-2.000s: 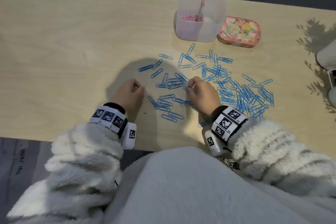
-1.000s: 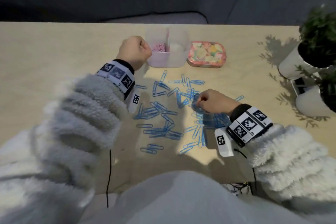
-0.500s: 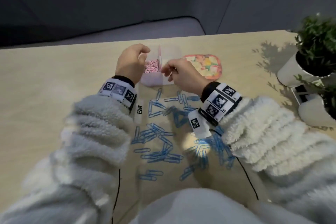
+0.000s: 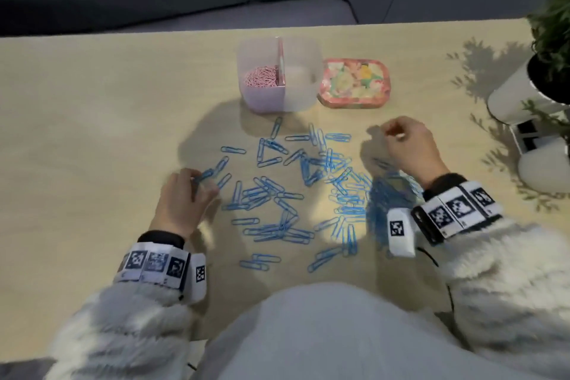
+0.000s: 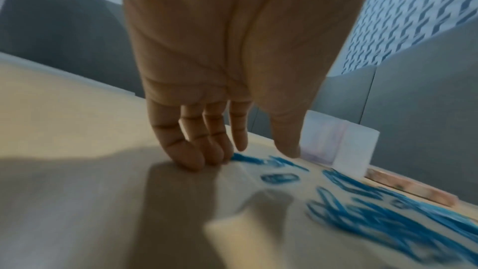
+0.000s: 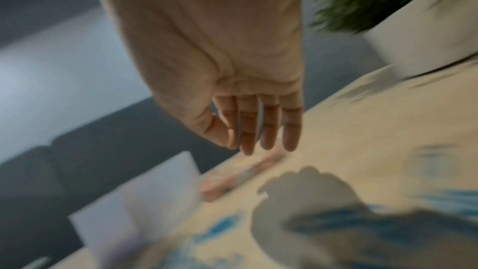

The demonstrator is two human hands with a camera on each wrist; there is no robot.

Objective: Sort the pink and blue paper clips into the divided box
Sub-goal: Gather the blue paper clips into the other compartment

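Blue clips point(image 4: 277, 194) lie scattered just before the box point(image 4: 279, 74), whose left compartment holds pink clips point(image 4: 262, 77); left hand point(image 4: 182, 200) touches one with relaxed fingers, right hand point(image 4: 410, 148) hovers empty and slack, so pinching blues for the bare right compartment comes next.

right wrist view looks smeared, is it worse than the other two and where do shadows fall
Right wrist view: heaviest motion blur, divided box and blue clips smeared, right hand casting a dark shadow on the table. Left wrist view: milder blur, left hand fairly sharp. Head view: mostly sharp, shadow patch before the box.
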